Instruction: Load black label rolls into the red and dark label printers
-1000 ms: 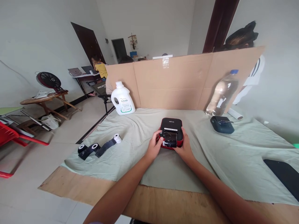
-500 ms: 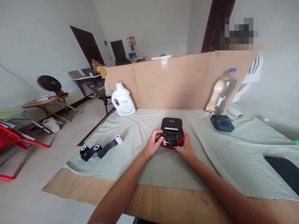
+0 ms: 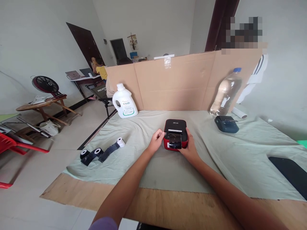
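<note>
A small black-topped label printer [image 3: 176,124] with red sides lies on the green cloth in front of me. Out of its slot a glossy black label strip [image 3: 175,140] curls down over the front. My right hand [image 3: 190,147] grips the printer's right side, fingers along the edge and thumb at the front corner. At the left edge, my left hand [image 3: 156,140] is closed with its fingers curled and fingertips by the casing; whether anything is pinched in them is hidden. To the left lie several small rolls [image 3: 121,142] with black strips unwound from them.
Behind stands a cardboard panel [image 3: 172,86], with a white detergent bottle [image 3: 124,101] at left and a large clear bottle [image 3: 225,92] at right. A dark blue device [image 3: 226,124] and a black phone-like slab [image 3: 287,174] lie right. People are beyond the panel.
My left hand has come off the printer's front-left side and curled at its left edge. The right hand keeps its grip. The view has shifted slightly.
</note>
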Demonstrator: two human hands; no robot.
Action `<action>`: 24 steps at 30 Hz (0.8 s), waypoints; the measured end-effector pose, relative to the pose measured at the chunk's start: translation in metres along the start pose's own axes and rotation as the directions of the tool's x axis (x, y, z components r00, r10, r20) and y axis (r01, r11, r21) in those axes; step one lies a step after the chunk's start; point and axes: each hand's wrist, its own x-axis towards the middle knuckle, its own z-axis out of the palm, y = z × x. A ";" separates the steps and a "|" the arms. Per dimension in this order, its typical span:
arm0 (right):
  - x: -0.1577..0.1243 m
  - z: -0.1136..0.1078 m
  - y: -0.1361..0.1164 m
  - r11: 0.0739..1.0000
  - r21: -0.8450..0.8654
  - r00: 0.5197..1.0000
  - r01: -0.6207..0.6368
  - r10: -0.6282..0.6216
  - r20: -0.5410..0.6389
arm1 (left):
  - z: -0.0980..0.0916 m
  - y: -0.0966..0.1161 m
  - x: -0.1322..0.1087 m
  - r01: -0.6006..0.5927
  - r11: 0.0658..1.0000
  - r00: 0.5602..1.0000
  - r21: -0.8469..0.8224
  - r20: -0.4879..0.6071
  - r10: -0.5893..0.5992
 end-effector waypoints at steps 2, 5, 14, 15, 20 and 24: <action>0.000 0.000 0.001 1.000 -0.002 1.000 0.002 -0.002 -0.001 | 0.003 -0.001 0.003 0.008 1.000 1.000 -0.018 -0.026 -0.009; 0.000 0.001 0.001 1.000 0.005 1.000 -0.010 0.010 0.006 | 0.006 -0.001 0.005 -0.004 0.998 0.999 -0.058 -0.050 0.001; 0.000 0.000 0.000 0.999 0.024 1.000 -0.029 0.029 0.004 | 0.009 0.001 0.006 -0.020 0.994 0.997 -0.110 -0.077 0.012; 0.000 0.000 -0.001 0.999 0.021 1.000 -0.029 0.028 0.003 | 0.011 0.001 0.005 -0.021 0.993 0.996 -0.115 -0.091 0.011; 0.000 0.000 -0.001 1.000 0.016 1.000 -0.020 0.019 0.021 | 0.017 -0.003 -0.004 -0.021 0.992 0.984 -0.128 -0.177 -0.002; -0.001 -0.001 -0.003 0.998 0.026 0.998 -0.057 0.056 0.028 | 0.015 -0.009 -0.008 -0.014 0.996 0.983 -0.089 -0.181 -0.002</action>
